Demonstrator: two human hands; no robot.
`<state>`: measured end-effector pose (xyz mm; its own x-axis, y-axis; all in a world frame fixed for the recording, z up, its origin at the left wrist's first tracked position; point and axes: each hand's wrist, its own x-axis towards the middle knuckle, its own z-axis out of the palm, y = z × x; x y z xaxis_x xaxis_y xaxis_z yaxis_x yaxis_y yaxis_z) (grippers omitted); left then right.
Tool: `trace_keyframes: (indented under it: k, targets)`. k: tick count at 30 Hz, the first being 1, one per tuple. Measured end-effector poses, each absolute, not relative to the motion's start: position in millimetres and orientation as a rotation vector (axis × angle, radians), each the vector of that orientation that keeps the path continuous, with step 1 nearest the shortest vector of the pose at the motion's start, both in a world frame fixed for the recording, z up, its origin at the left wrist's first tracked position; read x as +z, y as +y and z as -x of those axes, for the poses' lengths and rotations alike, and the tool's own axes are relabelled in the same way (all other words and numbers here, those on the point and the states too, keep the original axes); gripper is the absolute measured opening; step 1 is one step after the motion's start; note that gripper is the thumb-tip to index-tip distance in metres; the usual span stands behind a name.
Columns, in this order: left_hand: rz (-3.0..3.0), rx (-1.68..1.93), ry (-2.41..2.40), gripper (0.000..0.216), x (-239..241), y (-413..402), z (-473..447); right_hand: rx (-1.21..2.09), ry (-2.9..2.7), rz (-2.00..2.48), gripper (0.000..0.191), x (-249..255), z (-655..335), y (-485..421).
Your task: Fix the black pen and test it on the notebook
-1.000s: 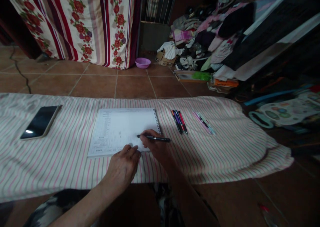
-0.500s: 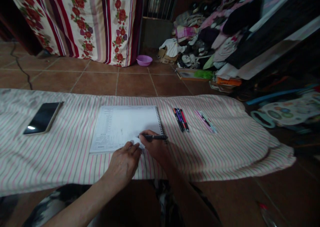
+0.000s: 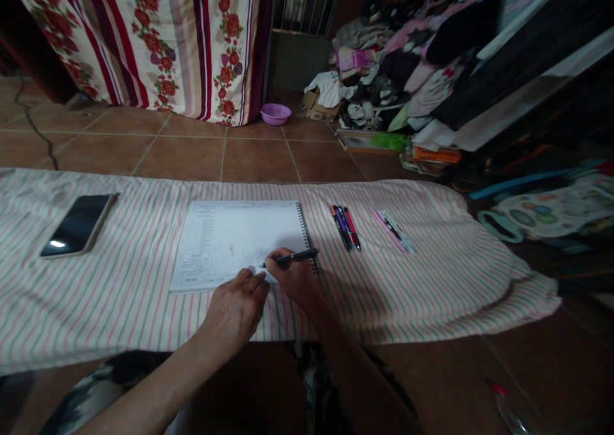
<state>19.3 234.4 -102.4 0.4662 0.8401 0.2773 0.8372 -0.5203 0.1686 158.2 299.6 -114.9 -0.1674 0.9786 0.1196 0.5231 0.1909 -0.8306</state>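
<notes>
A spiral notebook [image 3: 230, 240] lies open on a pink-striped cloth [image 3: 407, 281] spread over the tiled floor. My right hand [image 3: 295, 278] is closed round a black pen [image 3: 295, 257], whose tip touches the lower part of the page. My left hand [image 3: 235, 307] rests flat on the notebook's near edge, fingers stretched out and touching the paper beside the right hand. Three pens [image 3: 345, 227] lie side by side just right of the notebook's spiral. Further right lies a second small bunch of pens [image 3: 393, 231].
A dark phone [image 3: 77, 224] lies on the cloth at the left. A flowered curtain [image 3: 167, 38] hangs at the back, with a purple bowl [image 3: 275, 113] on the floor beside it. Heaped clothes [image 3: 393, 70] and clutter fill the right side. Another pen [image 3: 508, 409] lies on the tiles at lower right.
The pen's back end has swung from pointing right and level to tilting up over the spiral. Both hands stay on the notebook's near edge. The view has shifted slightly.
</notes>
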Motion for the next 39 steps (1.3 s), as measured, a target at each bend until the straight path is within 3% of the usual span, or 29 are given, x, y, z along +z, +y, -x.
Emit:
trace_keyframes:
  k: [39]
  targets:
    - [-2.691, 0.591, 1.584, 0.018, -102, 235, -23, 0.820, -1.651, 1.491, 0.019, -104, -169, 305]
